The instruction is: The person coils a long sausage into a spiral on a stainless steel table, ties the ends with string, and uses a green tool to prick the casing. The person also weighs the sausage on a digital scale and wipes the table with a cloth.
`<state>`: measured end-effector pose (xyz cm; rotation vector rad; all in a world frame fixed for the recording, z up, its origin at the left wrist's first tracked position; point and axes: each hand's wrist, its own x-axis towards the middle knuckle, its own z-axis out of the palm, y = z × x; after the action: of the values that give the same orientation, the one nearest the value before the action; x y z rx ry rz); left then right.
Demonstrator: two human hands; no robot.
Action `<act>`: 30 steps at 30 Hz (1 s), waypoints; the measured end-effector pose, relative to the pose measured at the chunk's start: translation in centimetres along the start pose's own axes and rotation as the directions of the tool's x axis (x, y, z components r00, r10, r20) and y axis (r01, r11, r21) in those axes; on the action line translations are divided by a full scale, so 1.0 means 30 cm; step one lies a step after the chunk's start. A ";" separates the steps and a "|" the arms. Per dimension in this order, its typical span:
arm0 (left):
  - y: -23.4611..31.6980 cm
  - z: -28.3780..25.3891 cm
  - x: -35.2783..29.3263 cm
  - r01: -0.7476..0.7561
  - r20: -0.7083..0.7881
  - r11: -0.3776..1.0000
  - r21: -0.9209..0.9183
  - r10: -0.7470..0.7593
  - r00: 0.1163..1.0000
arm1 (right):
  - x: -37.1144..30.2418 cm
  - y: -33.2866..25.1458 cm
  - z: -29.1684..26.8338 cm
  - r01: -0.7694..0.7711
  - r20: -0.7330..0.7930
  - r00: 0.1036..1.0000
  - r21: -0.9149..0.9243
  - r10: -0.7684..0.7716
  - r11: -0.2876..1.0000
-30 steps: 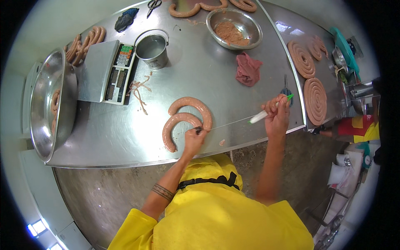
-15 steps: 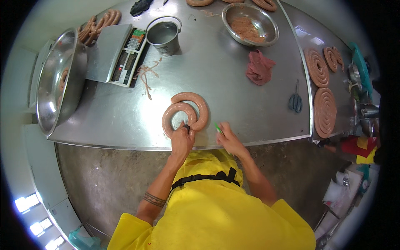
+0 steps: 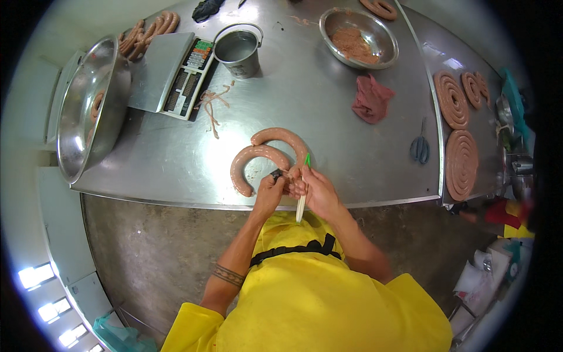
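Observation:
Two curved lengths of raw sausage (image 3: 281, 136) lie on the steel table in front of me, their near ends meeting at my hands. My left hand (image 3: 270, 192) is closed in a pinch on the sausage end, and a small black thing (image 3: 277, 174) shows at its fingertips. Close beside it, my right hand (image 3: 319, 192) is closed round a slim white bundle (image 3: 301, 209) with a green tip (image 3: 307, 159). The bundle hangs below the fist, and its exact kind is unclear. Right fingertips touch the left ones; what lies between them is partly hidden.
Beyond my hands are a scale (image 3: 185, 88), a metal bucket (image 3: 240, 66), casing scraps (image 3: 214, 105), a bowl of ground meat (image 3: 384, 57), a red cloth (image 3: 373, 100) and scissors (image 3: 419, 149). A large steel basin (image 3: 114, 117) stands left. Coiled sausages (image 3: 461, 164) lie right, near another person's sleeve (image 3: 498, 214).
My right hand has moved left and up to meet my left hand, bringing the white bundle. The inner sausage's curled loop has opened into an arc, its left end now free of my hand.

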<state>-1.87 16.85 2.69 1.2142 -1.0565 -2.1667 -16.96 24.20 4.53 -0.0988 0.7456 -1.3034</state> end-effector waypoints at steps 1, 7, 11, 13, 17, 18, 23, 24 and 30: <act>-0.013 0.017 0.010 0.067 0.059 0.993 -0.102 -0.062 0.996 | -0.014 0.024 -0.007 0.017 0.021 1.000 0.041 -0.018 0.999; -0.054 0.024 0.049 0.133 0.036 0.964 0.230 -0.145 0.989 | -0.065 -0.080 0.050 0.405 -0.110 0.736 -0.719 -0.668 0.565; -0.068 0.004 0.052 0.073 -0.079 0.900 0.429 -0.042 0.996 | -0.095 -0.344 -0.019 0.609 -0.351 0.711 -0.126 -0.609 0.783; -0.066 -0.004 0.048 -0.028 -0.067 0.870 0.493 0.070 0.995 | -0.099 -0.406 -0.084 0.538 -0.155 0.820 -0.122 -0.551 0.834; -0.052 -0.039 0.016 0.048 -0.168 0.806 0.591 0.065 0.984 | -0.077 -0.408 -0.151 0.454 -0.196 0.850 -0.195 -0.488 0.869; -0.051 -0.050 0.004 0.115 -0.194 0.889 0.444 -0.029 0.981 | -0.073 -0.388 -0.140 0.492 -0.220 0.818 -0.210 -0.531 0.845; -0.073 -0.050 0.015 0.438 -0.143 0.773 -0.459 -0.551 0.822 | -0.117 -0.339 0.014 0.207 -0.030 0.971 -0.380 -0.236 0.902; -0.082 -0.029 0.041 0.398 -0.203 0.838 -0.374 -0.493 0.846 | -0.139 -0.337 0.046 0.187 0.069 0.982 -0.389 -0.174 0.902; -0.056 0.131 0.316 -0.081 -0.503 0.984 -0.158 -0.010 0.864 | -0.248 -0.287 0.187 0.027 0.007 1.000 -0.510 -0.028 0.859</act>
<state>-10.16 13.05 -2.29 1.5423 -0.6433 -1.7202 -21.61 26.42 16.13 -0.5404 1.0827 -1.1022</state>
